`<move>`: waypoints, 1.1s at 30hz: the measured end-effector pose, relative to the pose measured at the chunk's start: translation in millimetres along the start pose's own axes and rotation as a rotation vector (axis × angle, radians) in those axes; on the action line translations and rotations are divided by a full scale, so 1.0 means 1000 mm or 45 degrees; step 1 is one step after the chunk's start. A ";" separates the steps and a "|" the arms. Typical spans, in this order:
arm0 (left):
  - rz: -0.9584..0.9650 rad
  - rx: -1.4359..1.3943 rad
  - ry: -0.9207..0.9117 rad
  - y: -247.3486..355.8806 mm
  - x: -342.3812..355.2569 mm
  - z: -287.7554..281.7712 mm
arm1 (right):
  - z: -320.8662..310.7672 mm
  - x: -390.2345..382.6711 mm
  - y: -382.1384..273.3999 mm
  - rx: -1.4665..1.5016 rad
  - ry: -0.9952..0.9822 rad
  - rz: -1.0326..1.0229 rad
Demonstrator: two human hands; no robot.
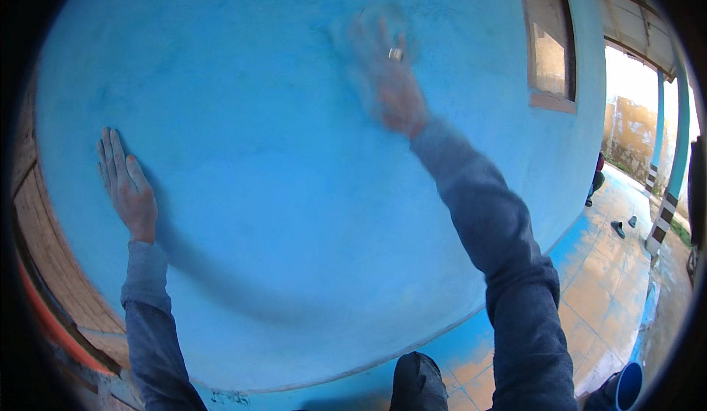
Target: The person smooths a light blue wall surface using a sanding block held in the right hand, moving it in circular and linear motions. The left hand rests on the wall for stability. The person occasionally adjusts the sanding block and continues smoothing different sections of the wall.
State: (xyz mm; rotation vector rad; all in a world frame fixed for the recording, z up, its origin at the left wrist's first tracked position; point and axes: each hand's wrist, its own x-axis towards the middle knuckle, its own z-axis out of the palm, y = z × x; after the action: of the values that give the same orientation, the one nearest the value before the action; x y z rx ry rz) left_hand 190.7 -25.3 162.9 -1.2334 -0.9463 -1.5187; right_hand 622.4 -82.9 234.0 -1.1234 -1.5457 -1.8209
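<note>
Left hand [129,186] lay flat and open on the blue wall [280,212] at 9 o'clock, fingers spread, bracing, holding nothing. Right hand [383,72], motion-blurred at 12 o'clock with a ring on one finger, pressed something pale against the wall; grip couldn't be told. Step looked like rubbing or sanding the painted surface, mid-stroke. Next move likely called for steady pressure and an even sweep. Window [549,43] sat at 2 o'clock, blue bucket [626,387] at 5 o'clock.

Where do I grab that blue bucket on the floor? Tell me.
Grip the blue bucket by its rim, coming from above: it seems to stand upright, mouth open upward, and no handle shows; the picture's edge cuts off the rest.
</note>
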 end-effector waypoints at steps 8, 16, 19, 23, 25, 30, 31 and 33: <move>-0.002 -0.077 -0.029 0.013 -0.004 0.011 | 0.010 -0.017 0.089 0.414 0.175 0.535; 0.044 -0.001 -0.016 0.003 0.000 0.005 | -0.013 -0.087 0.021 0.602 0.046 0.313; 0.036 -0.045 -0.036 0.008 -0.002 0.009 | -0.003 -0.067 0.073 0.474 0.089 0.593; 0.029 -0.030 -0.003 0.001 0.005 -0.005 | -0.001 -0.037 0.038 0.440 0.138 0.452; 0.041 -0.040 0.007 0.002 0.001 0.003 | -0.009 -0.073 0.022 0.429 0.070 0.334; 0.027 -0.008 -0.017 0.013 0.001 0.002 | -0.001 -0.116 0.081 0.509 0.054 0.740; 0.013 -0.030 -0.026 0.015 -0.001 0.005 | -0.002 -0.104 0.089 0.469 0.068 0.765; -0.004 -0.054 -0.047 0.013 -0.005 0.008 | 0.002 -0.074 0.086 0.409 0.101 0.821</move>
State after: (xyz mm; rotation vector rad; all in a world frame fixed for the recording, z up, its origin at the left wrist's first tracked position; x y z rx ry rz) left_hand 205.4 -20.7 160.0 -1.2942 -0.9447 -1.5303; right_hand 731.1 -110.9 219.6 -1.1920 -1.1835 -1.1302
